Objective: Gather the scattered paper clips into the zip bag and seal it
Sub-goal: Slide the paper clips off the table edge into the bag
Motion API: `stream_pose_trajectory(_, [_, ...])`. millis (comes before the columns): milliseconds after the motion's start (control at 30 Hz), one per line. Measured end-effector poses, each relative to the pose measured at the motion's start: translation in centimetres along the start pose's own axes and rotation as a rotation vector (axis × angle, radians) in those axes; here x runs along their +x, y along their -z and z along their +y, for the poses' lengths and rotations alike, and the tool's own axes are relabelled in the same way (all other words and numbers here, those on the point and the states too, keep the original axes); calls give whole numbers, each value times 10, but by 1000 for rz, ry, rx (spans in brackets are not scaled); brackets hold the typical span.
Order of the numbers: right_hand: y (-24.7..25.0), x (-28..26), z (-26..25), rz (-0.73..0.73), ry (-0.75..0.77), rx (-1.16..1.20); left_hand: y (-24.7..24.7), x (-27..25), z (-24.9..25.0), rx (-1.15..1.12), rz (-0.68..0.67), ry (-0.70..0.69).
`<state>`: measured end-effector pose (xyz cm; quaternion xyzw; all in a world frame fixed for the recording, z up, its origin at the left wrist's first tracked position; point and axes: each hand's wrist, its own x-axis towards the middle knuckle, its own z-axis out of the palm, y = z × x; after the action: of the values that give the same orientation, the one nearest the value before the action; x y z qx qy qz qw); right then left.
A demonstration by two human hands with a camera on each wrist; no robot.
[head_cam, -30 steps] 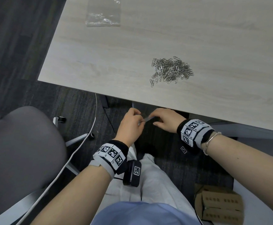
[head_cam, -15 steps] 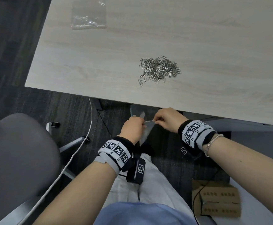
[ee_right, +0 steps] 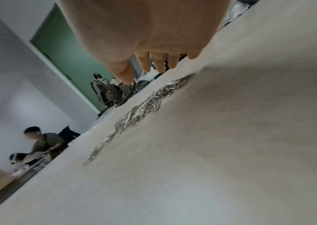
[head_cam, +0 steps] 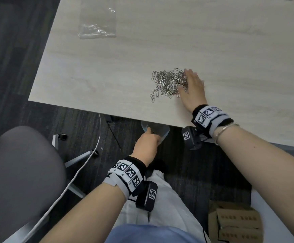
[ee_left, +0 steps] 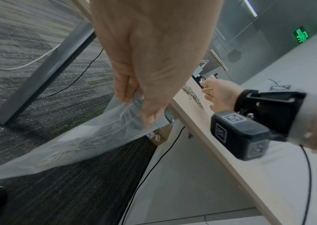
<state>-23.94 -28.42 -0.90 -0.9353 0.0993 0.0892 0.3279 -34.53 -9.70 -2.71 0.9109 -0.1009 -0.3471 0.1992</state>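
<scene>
A heap of silver paper clips (head_cam: 167, 83) lies on the light wooden table (head_cam: 107, 76) near its front edge. My right hand (head_cam: 190, 83) lies on the table with its fingers stretched out, touching the heap's right side. The right wrist view shows those fingers (ee_right: 159, 64) spread above the far end of the paper clips (ee_right: 140, 109). Below the table edge my left hand (head_cam: 148, 137) pinches the rim of a clear zip bag (head_cam: 160, 131). In the left wrist view the zip bag (ee_left: 88, 137) hangs slack from the pinching left hand (ee_left: 136, 109).
A second clear plastic bag (head_cam: 97, 23) lies flat at the table's far left. A grey chair (head_cam: 20, 172) stands to my left, with a white cable (head_cam: 83, 169) beside it. A cardboard box (head_cam: 235, 223) sits on the floor at the lower right.
My right hand let go of the bag and rose from under the table edge onto the tabletop, against the clips. The left hand keeps the bag below the edge.
</scene>
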Motion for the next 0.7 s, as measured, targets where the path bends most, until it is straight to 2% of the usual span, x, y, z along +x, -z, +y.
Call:
stream_pose_trajectory(133, [-6, 34, -3, -72, -86, -72, 1, -1, 0, -31, 17, -20])
stream_pose_trajectory(233, [-12, 49, -14, -126, -73, -121, 4, -2, -2, -7, 58, -42])
stream_pose_trajectory(400, [-28, 53, -38, -226, 97, -189, 10, -2, -9, -26, 99, -30])
stream_pose_trajectory(567, [-40, 34, -48, -338, 282, -251, 16, -2, -15, 1, 157, -51])
stream_pose_trajectory(700, [-42, 16, -48, -410, 355, -255, 15, -1, -18, 0, 168, -52])
